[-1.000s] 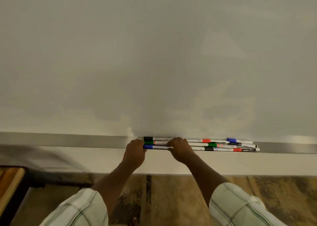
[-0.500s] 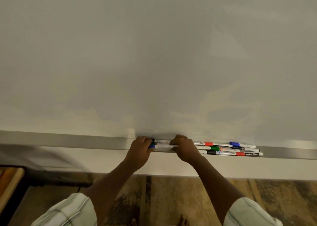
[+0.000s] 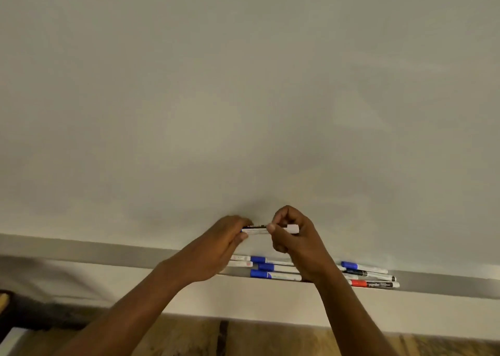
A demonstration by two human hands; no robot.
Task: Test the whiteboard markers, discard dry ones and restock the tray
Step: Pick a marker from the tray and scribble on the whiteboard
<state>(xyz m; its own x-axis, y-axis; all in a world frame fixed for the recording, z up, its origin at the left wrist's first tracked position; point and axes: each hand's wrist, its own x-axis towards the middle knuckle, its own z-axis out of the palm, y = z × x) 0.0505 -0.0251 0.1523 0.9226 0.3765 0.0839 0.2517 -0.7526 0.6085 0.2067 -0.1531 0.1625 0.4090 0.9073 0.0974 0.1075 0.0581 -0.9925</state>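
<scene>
So this looks like the very start of the job, as far as I can tell. One marker is up off the tray, held level just above it and right in front of the whiteboard. The left hand is curled round one end, where a bit of blue peeks out, and the right hand pinches the barrel, with the white tail end poking out past its fingers. My guess is the cap is about to get pulled.

What's done: not much. I can't see a single test stroke on the board above the tray. The other markers all lie in the tray below the hands, blue caps mostly, plus a few more further along to the right, including a red and a black. So testing, binning the dry ones and restocking are all left to do. No bin or spare pack in view.

Room-wise: the tray is a plain grey ledge along the board's bottom edge, with a pale wall strip under it, then a wood floor. There's something dark low down, left of the tray.
</scene>
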